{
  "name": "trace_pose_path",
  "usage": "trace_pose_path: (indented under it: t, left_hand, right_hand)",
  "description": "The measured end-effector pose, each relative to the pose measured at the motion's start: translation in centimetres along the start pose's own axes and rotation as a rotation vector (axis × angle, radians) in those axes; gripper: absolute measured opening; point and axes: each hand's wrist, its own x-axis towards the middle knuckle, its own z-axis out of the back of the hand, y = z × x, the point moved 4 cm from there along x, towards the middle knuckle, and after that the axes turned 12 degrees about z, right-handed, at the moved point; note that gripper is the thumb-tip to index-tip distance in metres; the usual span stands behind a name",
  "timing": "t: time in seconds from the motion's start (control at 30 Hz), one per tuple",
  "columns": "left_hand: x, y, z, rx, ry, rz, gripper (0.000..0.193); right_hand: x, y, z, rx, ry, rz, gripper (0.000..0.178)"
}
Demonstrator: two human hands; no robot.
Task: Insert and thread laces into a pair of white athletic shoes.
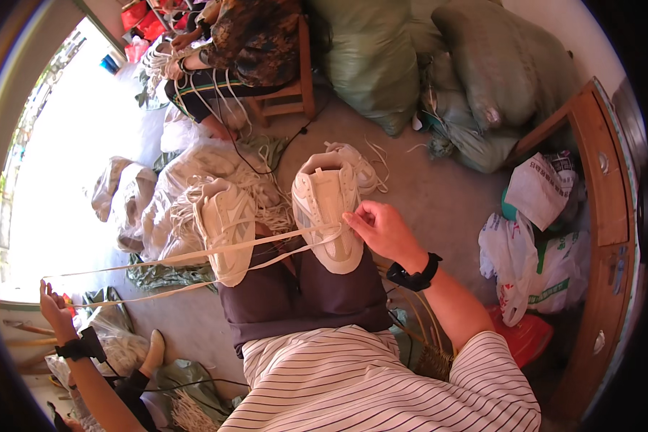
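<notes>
A cream sneaker (328,209) rests on my right thigh, its toe toward me. From its lowest eyelets a long cream shoelace (173,257) runs in two strands far out to the left. My left hand (56,311) holds that lace at its far left end, arm stretched out. With thumb and forefinger, my right hand (380,229) pinches at the sneaker's right side by the eyelets; the exact bit gripped is partly hidden. A second cream sneaker (229,225), with lace across its front, lies on my left thigh, and the strands pass over it.
Another sneaker (358,167) sits just beyond my knees. Plastic-wrapped shoes (133,196) lie on the floor ahead left. A person (252,50) sits on a wooden chair (306,68), handling laces. Large green sacks (371,65), plastic bags (511,255) and a wooden desk (601,169) stand right.
</notes>
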Motion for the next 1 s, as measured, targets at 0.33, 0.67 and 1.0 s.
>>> trace_pose_path:
  t: [0.33,0.67,1.0]
  left_hand:
    - [-0.9,-0.7,0.7,-0.110,-0.010,0.001,0.031]
    - [2.8,-1.5,2.4,-0.181,0.161,-0.011,0.036]
    - [7.3,0.0,6.3,-0.137,0.074,-0.028,0.036]
  right_hand:
    - [0.3,2.7,-2.2,-0.268,0.031,0.096,0.027]
    - [3.0,7.0,-3.3,-0.418,0.025,0.342,0.020]
    - [7.2,10.0,-8.8,-0.524,0.575,0.804,0.026]
